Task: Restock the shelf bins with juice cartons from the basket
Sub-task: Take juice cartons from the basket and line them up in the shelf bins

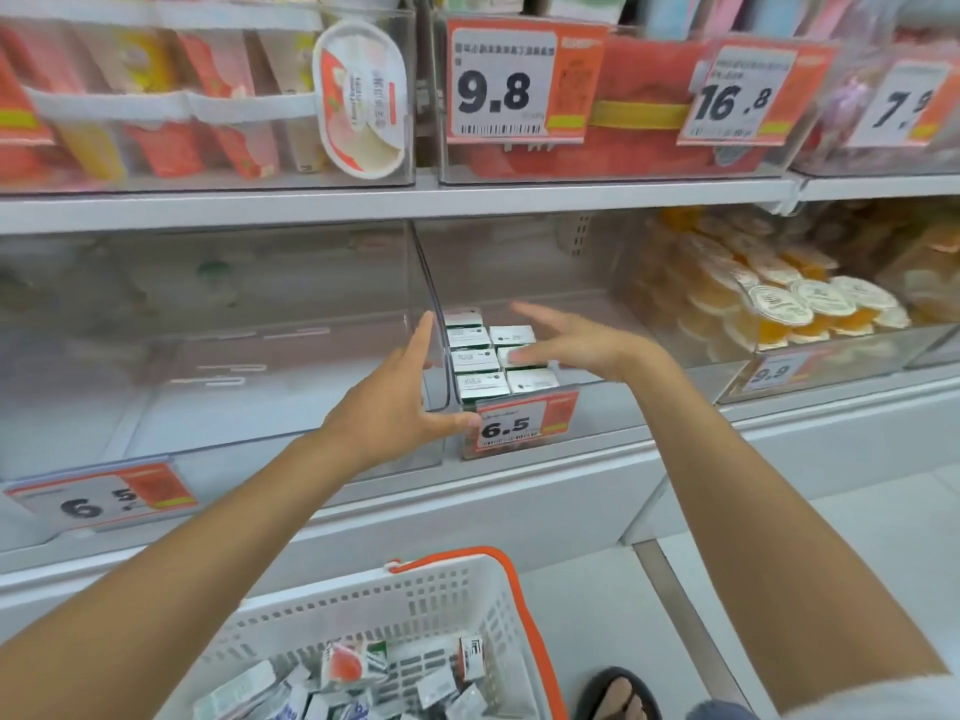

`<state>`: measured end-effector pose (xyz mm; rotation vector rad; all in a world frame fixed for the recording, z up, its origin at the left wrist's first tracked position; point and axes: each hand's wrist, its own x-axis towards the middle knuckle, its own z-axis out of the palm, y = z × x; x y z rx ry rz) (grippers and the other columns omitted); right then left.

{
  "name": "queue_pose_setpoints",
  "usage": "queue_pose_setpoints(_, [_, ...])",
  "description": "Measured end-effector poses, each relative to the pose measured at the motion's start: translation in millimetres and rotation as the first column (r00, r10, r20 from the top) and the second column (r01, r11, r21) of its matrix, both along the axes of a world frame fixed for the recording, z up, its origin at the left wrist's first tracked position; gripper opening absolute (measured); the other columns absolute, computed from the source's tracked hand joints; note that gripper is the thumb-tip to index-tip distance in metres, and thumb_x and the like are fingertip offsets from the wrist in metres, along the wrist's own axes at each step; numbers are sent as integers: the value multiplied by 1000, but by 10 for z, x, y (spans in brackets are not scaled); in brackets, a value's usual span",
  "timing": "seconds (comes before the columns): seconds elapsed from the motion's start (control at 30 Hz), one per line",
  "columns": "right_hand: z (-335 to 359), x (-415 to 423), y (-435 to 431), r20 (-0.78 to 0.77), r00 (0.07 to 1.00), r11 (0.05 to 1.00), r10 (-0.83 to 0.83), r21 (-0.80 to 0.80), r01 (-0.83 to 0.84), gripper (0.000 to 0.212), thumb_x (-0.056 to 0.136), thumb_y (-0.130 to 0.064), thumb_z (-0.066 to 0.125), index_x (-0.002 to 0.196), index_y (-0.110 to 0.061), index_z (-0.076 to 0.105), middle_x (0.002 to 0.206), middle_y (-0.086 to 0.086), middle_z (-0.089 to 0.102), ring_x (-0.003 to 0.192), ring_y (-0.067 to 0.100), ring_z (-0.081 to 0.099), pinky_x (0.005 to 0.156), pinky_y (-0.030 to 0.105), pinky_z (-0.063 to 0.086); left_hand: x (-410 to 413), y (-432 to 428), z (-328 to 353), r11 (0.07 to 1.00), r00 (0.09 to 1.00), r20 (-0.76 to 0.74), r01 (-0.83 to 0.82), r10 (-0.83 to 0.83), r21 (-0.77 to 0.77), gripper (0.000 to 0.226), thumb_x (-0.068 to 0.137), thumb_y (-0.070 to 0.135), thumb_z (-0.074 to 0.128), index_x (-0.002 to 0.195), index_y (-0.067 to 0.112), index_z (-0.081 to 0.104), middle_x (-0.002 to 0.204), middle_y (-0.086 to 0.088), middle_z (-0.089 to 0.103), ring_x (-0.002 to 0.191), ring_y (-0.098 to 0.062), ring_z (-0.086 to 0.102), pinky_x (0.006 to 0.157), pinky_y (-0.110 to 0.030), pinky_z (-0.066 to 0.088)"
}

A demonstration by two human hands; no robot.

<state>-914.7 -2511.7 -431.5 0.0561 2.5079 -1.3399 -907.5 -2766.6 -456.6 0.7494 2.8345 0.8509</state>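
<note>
Juice cartons (475,358) sit in the clear bin (439,314). Left hand (387,407) lays straight fingers along its outer wall; right hand (571,345) spreads its fingers over them.

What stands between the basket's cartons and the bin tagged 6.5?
Nothing fixed: the bin is open on top. Only the right hand is over the cartons already inside, and the left hand touches its left wall.

Beneath my fingers (423,332) the white shelf (519,504) carries clear bins (260,407) side by side; the basket (441,570) stands on the floor (883,517) below them.
</note>
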Motion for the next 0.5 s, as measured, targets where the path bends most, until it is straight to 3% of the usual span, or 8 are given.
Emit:
queue_pose_setpoints(0.03, [43,63,-41,-176,982,995,-68,56,78,71,83,-32,75,144,-37,39,151,-10,38,135,11,38,102,26,34,19,-18,27,998,1000,15,-11,11,55,122,66,69,71,153,34,-6,139,5,44,103,-15,54,86,-34,49])
queue_pose_setpoints(0.1, [112,224,-182,-439,875,976,-204,-20,217,49,81,-29,77,126,-33,58,129,-10,57,115,8,54,94,23,42,109,-94,57,984,997,-45,-55,63,172,104,71,59,74,153,27,19,125,9,49,96,-9,50,82,-28,46])
queue_pose_setpoints(0.17, [149,433,-412,-514,823,970,-242,-142,197,26,79,-23,79,102,-30,68,97,-12,65,80,6,58,75,19,48,276,-206,63,959,968,-215,-64,127,276,67,77,43,75,136,29,47,105,13,53,86,-9,51,75,-27,46])
queue_pose_setpoints(0.23, [121,661,-708,-456,862,963,-223,-238,124,14,79,-17,79,87,-25,71,78,-8,66,66,9,58,64,18,49,485,-366,38,931,950,-269,-55,160,360,34,79,31,74,110,30,59,88,14,56,75,-11,50,71,-33,48])
queue_pose_setpoints(0.3, [-20,857,-1027,-339,929,959,-148,-280,50,11,80,-14,78,85,-20,71,70,-5,66,61,10,59,57,16,48,686,-581,-82,920,970,-186,-75,157,384,24,80,26,72,101,28,61,82,12,57,70,-12,51,69,-34,48])
queue_pose_setpoints(0.37, [-317,1023,-1357,-198,980,975,-20,-221,-25,12,80,-15,77,90,-17,71,70,-4,66,58,6,59,52,12,43,866,-867,-319,925,989,-58,-106,137,365,23,80,23,73,100,24,61,82,9,59,67,-12,52,68,-33,47])
queue_pose_setpoints(0.43, [-761,1173,-1641,-44,997,986,65,-152,-71,18,81,-16,77,97,-12,70,76,-2,67,63,5,62,56,15,44,1032,-1225,-640,943,990,50,-143,134,302,22,82,20,73,101,20,62,83,6,60,64,-12,51,67,-32,46])
queue_pose_setpoints(0.5, [-1287,1312,-1853,98,991,993,95,-79,-88,25,83,-16,75,106,-6,69,91,8,70,82,13,68,72,28,53,1198,-1631,-982,952,971,184,-197,156,234,21,85,22,72,102,19,61,84,2,61,63,-13,51,67,-34,47])
